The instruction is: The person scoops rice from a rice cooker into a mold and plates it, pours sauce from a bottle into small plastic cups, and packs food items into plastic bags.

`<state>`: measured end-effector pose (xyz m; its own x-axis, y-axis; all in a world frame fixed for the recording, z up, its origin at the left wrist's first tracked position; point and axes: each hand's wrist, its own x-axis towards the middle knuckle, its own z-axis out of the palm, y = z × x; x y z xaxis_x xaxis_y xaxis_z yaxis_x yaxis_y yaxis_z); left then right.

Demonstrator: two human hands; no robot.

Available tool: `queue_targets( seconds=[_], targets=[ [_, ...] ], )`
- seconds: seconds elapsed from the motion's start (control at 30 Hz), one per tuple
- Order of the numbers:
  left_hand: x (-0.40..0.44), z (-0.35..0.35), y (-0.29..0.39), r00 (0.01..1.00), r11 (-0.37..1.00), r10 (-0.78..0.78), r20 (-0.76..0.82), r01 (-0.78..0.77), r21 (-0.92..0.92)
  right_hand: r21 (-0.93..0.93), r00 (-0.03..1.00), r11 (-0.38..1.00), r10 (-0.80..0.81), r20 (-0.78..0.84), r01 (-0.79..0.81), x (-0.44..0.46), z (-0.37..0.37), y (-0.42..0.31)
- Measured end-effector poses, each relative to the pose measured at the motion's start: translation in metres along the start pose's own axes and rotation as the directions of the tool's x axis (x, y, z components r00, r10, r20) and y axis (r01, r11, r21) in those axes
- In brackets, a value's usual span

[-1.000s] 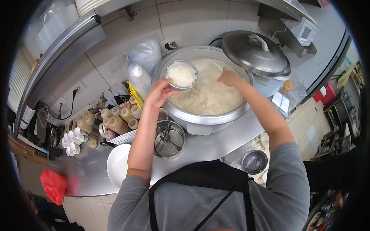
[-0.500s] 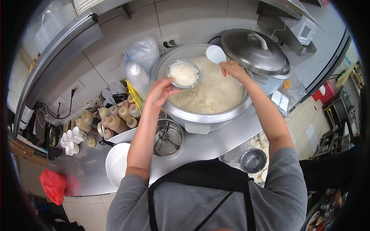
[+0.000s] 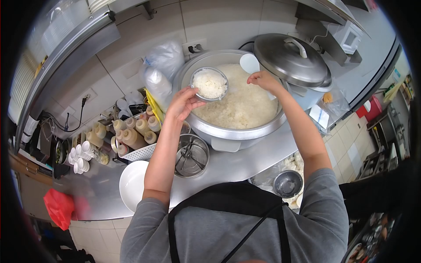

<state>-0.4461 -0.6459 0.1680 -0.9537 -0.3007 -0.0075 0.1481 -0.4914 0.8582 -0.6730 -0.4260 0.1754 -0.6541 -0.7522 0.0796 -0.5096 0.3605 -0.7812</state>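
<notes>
A metal bowl (image 3: 195, 77) filled with white rice (image 3: 210, 83) is held over the left side of a big rice cooker (image 3: 210, 133). My left hand (image 3: 187, 102) grips that bowl by its near left rim. Closed around the handle of a white rice paddle (image 3: 249, 64), my right hand (image 3: 264, 81) is above the right part of the cooker. The paddle's broad blade points up and left, and its handle end shows past my palm. Cooked rice (image 3: 239, 105) fills much of the cooker below both hands.
A large metal lid (image 3: 287, 59) lies to the right of the cooker. Sauce bottles (image 3: 132, 138) stand in a white basket, left. Nearer are a metal pot with utensils (image 3: 191, 156) and a white bowl (image 3: 133, 186). An empty metal bowl (image 3: 287, 183) sits by my right elbow.
My right hand and the rice paddle have shifted slightly right, and the paddle has turned a little. My left hand and the bowl of rice are nearly still.
</notes>
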Motion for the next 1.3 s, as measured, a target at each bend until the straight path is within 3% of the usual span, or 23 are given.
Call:
queue_targets(
  seconds=[0.07,0.13,0.27,0.33,0.37,0.43,0.63,0.77,0.9,1.0,1.07,1.1,1.17,1.2,1.27,1.3],
  targets=[
    [0.001,-0.002,0.0,1.0,1.0,-0.004,0.007,0.004,0.004,-0.004,0.999,0.999,0.038,0.013,-0.038,0.0,0.0,-0.002],
    [0.002,-0.003,0.0,1.0,1.0,-0.009,0.016,0.009,0.008,-0.161,0.988,0.976,0.154,0.019,-0.149,-0.003,-0.002,-0.013],
    [0.003,-0.003,-0.001,1.0,1.0,-0.002,0.007,0.002,0.001,-0.045,0.996,0.996,0.071,-0.059,-0.074,0.012,0.007,0.012],
    [0.004,-0.005,-0.002,1.0,1.0,-0.006,0.013,0.006,0.006,-0.462,0.977,0.867,0.112,-0.181,-0.185,0.019,0.013,0.016],
    [0.004,-0.005,-0.003,1.0,1.0,-0.008,0.015,0.008,0.011,-0.462,0.977,0.867,0.113,-0.182,-0.186,0.019,0.016,0.019],
    [0.005,-0.005,-0.003,1.0,1.0,-0.009,0.018,0.009,0.016,-0.691,0.993,0.716,0.113,-0.027,-0.1,0.014,0.024,0.019],
    [0.007,-0.009,-0.007,0.999,1.0,-0.007,0.049,0.007,0.006,-0.779,0.94,0.588,0.342,-0.004,-0.217,0.012,0.036,0.011],
    [0.007,-0.011,-0.004,0.999,1.0,-0.015,0.031,0.015,0.008,-0.796,0.937,0.575,0.349,0.028,-0.191,0.016,0.02,0.012],
    [0.003,-0.009,-0.004,1.0,1.0,-0.007,0.023,0.007,0.004,-0.748,0.986,0.649,0.014,-0.166,-0.135,0.005,-0.005,-0.011],
    [0.005,-0.004,-0.004,1.0,1.0,-0.011,0.027,0.011,-0.022,-0.628,0.965,0.773,-0.091,-0.247,-0.088,-0.008,-0.019,-0.048],
    [0.007,0.001,-0.006,1.0,1.0,-0.014,0.024,0.014,-0.003,-0.37,0.902,0.914,-0.293,-0.317,0.167,-0.02,-0.014,-0.07],
    [0.008,0.004,-0.008,1.0,1.0,-0.018,0.023,0.017,0.018,-0.369,0.903,0.915,-0.29,-0.318,0.164,-0.025,-0.007,-0.08],
    [0.007,0.015,-0.008,0.999,0.997,-0.025,0.021,0.024,0.07,-0.306,0.84,0.831,-0.523,-0.144,0.465,-0.037,0.009,-0.099],
    [0.007,0.019,-0.009,0.999,0.992,-0.03,0.018,0.027,0.122,-0.305,0.841,0.833,-0.52,-0.146,0.462,-0.044,0.015,-0.11],
    [0.008,0.023,-0.012,0.999,0.993,-0.024,0.024,0.021,0.119,-0.49,0.947,0.827,-0.32,-0.004,0.277,-0.056,0.023,-0.128],
    [0.008,0.024,-0.012,1.0,0.993,-0.015,0.027,0.011,0.115,-0.487,0.948,0.828,-0.319,-0.002,0.278,-0.057,0.023,-0.129]
  ],
)
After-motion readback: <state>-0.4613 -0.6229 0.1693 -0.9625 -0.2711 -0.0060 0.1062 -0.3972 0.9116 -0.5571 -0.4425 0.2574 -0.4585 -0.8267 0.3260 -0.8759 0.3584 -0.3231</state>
